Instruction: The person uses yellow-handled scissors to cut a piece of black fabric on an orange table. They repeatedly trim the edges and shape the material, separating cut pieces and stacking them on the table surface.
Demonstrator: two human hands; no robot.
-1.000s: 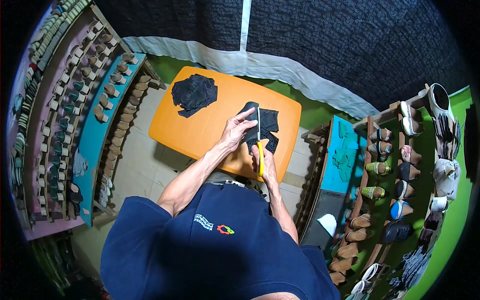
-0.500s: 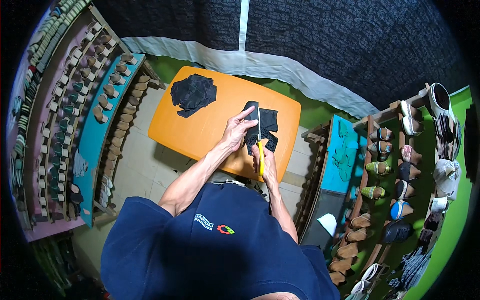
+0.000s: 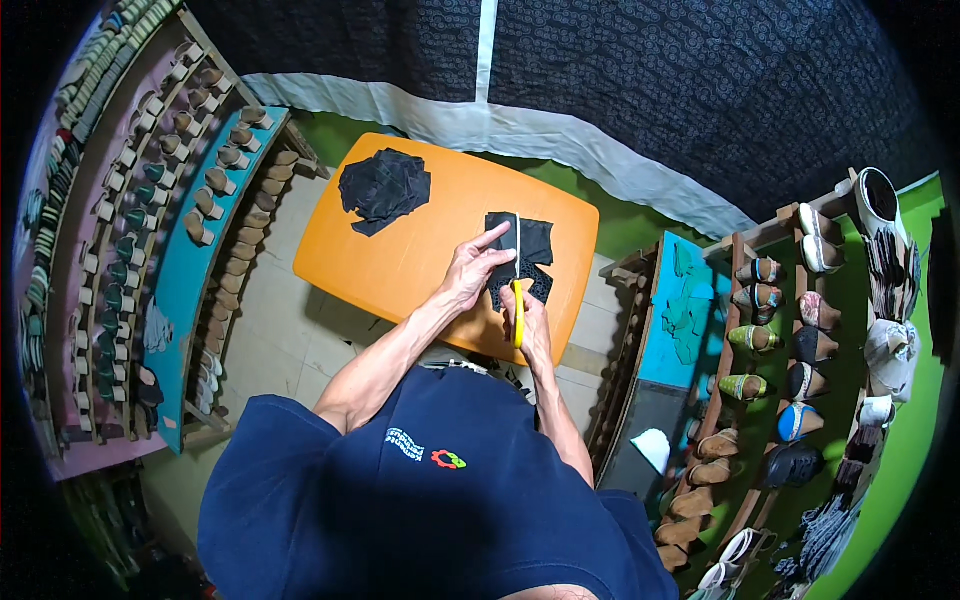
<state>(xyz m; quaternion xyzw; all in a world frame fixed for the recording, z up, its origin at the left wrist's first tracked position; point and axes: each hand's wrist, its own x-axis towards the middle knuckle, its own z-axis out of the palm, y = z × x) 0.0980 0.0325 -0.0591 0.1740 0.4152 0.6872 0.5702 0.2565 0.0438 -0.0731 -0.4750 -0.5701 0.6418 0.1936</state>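
My right hand (image 3: 533, 322) is closed around the yellow handles of a pair of scissors (image 3: 519, 312). Their blades point away from me and lie along a piece of black fabric (image 3: 537, 240) near the right end of the orange table (image 3: 440, 255). With index finger and thumb stretched over that fabric, my left hand (image 3: 470, 273) holds it just left of the blades; its other fingers are mostly hidden. Closer to me, under the scissors, lies a black piece with a pattern of small holes (image 3: 540, 285). A heap of black fabric pieces (image 3: 388, 188) sits on the table's far left part.
Racks of shoes and shoe lasts (image 3: 215, 185) stand at left, and more shoes (image 3: 755, 337) hang at right. Green scraps lie on a blue board (image 3: 665, 340) right of the table. A dark patterned curtain (image 3: 620, 90) hangs behind it.
The far left corner of the fabric, curled before, now looks flatter and squarer beside the blades. Both hands stay in nearly the same place.
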